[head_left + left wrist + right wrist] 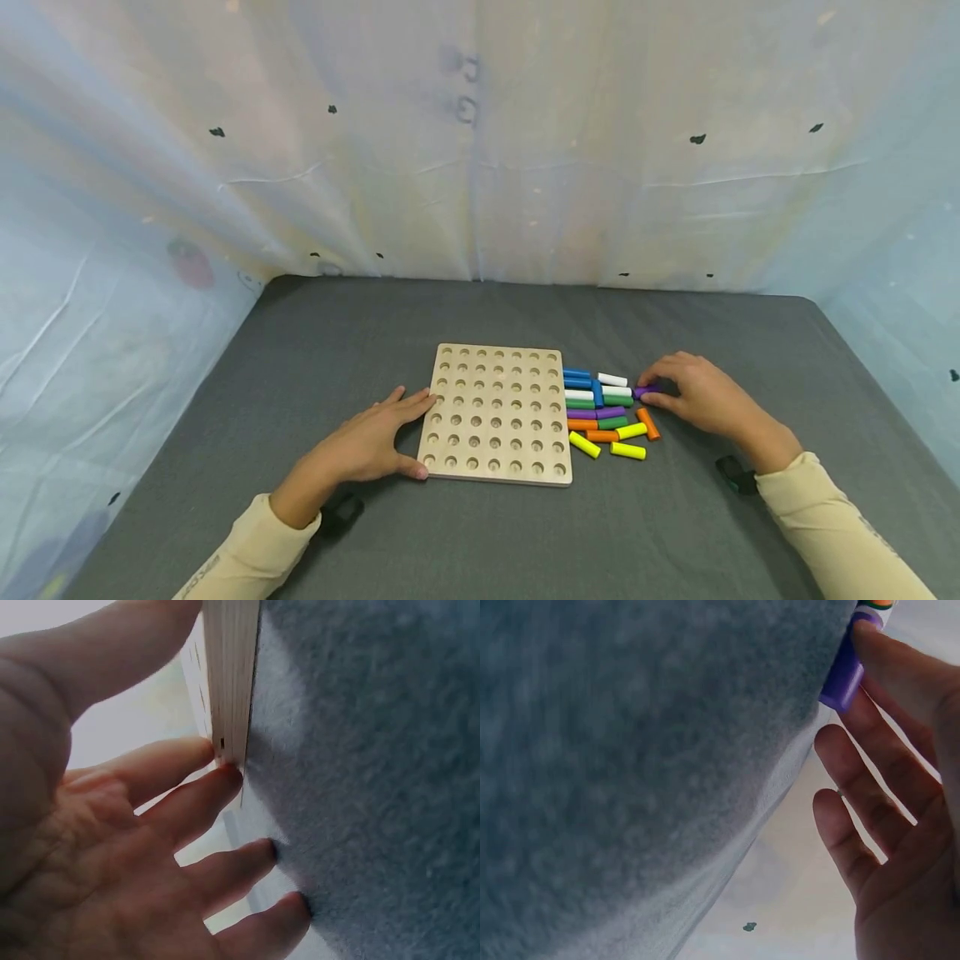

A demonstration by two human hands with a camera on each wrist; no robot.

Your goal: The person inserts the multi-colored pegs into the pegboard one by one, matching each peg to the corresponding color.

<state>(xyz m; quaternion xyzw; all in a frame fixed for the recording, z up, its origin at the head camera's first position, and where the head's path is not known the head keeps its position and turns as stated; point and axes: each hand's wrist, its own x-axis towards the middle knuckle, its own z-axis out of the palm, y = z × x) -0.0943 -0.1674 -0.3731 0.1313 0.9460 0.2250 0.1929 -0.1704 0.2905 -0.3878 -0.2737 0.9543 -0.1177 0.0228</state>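
Note:
A square wooden pegboard (495, 415) with rows of round holes lies on the grey cloth. At its left side is my left hand (367, 442), fingers spread and thumb at the near corner. In the left wrist view, fingertips (225, 776) touch the board's side edge (232, 675), while the other fingers reach down to the cloth. My right hand (693, 392) pinches a purple peg (845, 671) between thumb and index finger, just right of the other pegs. Its remaining fingers (847, 761) extend loosely, off the peg.
Loose pegs lie against the board's right side: blue (577, 383), white (612, 380), green (617, 401), purple (581, 414), orange (648, 423) and yellow (628, 451). A pale curtain (525, 167) hangs behind the table and along both sides.

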